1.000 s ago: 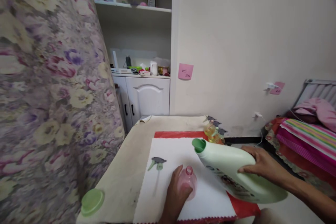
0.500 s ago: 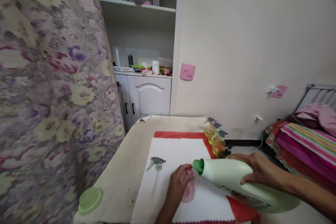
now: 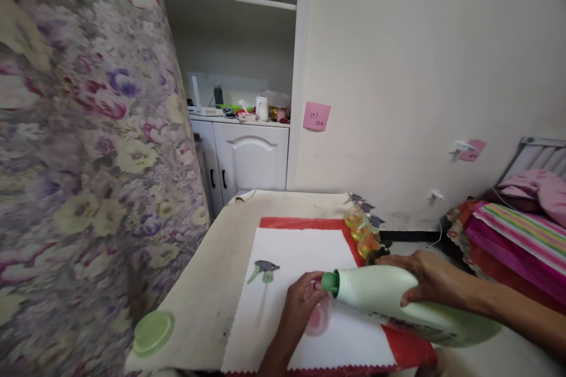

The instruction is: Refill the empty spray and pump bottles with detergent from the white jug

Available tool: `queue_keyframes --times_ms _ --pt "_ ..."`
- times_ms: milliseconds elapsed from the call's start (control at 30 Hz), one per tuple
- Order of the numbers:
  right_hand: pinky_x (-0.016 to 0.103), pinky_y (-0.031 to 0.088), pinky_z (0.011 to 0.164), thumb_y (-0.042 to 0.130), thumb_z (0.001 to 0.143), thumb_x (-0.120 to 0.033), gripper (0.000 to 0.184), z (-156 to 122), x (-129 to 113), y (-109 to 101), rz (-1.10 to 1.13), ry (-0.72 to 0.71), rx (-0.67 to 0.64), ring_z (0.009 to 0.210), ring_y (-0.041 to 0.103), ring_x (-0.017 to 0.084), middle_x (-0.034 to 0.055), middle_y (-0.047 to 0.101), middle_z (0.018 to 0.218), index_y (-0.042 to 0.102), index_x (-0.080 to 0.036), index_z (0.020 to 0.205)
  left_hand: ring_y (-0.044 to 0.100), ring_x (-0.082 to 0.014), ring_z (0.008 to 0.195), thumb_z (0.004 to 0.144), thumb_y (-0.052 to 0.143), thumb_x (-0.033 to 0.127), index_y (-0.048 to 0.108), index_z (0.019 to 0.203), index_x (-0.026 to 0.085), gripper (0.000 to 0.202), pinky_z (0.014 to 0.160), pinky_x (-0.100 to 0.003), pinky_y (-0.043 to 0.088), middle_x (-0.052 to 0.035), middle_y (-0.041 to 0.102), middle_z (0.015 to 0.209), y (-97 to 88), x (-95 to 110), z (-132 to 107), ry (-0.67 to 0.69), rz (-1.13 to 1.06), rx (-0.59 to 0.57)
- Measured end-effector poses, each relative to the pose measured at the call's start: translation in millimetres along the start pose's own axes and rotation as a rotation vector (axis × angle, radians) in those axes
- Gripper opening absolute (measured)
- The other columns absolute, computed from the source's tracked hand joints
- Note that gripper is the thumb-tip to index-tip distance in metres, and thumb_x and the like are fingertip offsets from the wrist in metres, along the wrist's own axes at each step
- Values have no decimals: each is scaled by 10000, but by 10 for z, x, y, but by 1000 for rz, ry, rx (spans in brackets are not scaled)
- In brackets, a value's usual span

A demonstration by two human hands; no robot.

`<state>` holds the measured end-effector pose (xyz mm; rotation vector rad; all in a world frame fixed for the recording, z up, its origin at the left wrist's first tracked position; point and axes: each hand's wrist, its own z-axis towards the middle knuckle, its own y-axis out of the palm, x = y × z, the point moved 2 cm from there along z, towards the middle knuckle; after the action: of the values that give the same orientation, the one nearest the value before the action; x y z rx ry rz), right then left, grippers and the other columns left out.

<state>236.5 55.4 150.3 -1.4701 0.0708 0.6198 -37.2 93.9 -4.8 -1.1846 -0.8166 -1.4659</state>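
My left hand [image 3: 301,300] is closed around the neck of a small clear pink spray bottle [image 3: 319,319], which stands on the white sheet without its trigger head. My right hand [image 3: 435,283] grips a large pale green jug [image 3: 375,291] from above and holds it tilted nearly flat. The jug's green spout [image 3: 329,283] is at the small bottle's mouth; whether liquid flows I cannot tell. Left of my left hand, a grey and green trigger sprayer [image 3: 266,271] with its thin tube lies on the sheet. A green cap [image 3: 152,333] rests at the table's left front.
Several spray bottles with yellow liquid [image 3: 356,225] stand in a row along the table's right edge. The white sheet [image 3: 300,247] lies over a red one [image 3: 305,223]. A floral curtain [image 3: 101,159] hangs at left, and a bed [image 3: 522,235] is at right.
The jug's spout has shifted slightly left onto the small bottle's mouth. Both hands keep their grips, and the view has shifted slightly.
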Motion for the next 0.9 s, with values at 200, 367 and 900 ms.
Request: queue_keyframes --times_ms 200,367,900 --pt "245 424 618 753 613 -265 634 59 24 17 -44 -38 -226 713 665 233 -21 741 797 596 -354 1220 640 -231 904 737 640 248 711 927 201 209 825 -297 474 -36 726 927 -24 20 24 -8 22 -14" --pt "264 421 642 752 615 -280 584 91 9 -18 -61 -49 -236 741 669 252 -2 748 827 627 -347 1181 643 -227 880 723 651 230 722 913 200 205 797 -291 475 -36 724 903 -18 4 42 7 -10 -20" --pt "245 434 670 800 625 -339 725 196 -24 -59 -218 -71 -343 806 676 235 -2 740 911 504 -389 1285 641 -213 880 731 663 172 729 904 202 188 795 -268 455 -36 718 905 -27 -33 40 37 0 -19"
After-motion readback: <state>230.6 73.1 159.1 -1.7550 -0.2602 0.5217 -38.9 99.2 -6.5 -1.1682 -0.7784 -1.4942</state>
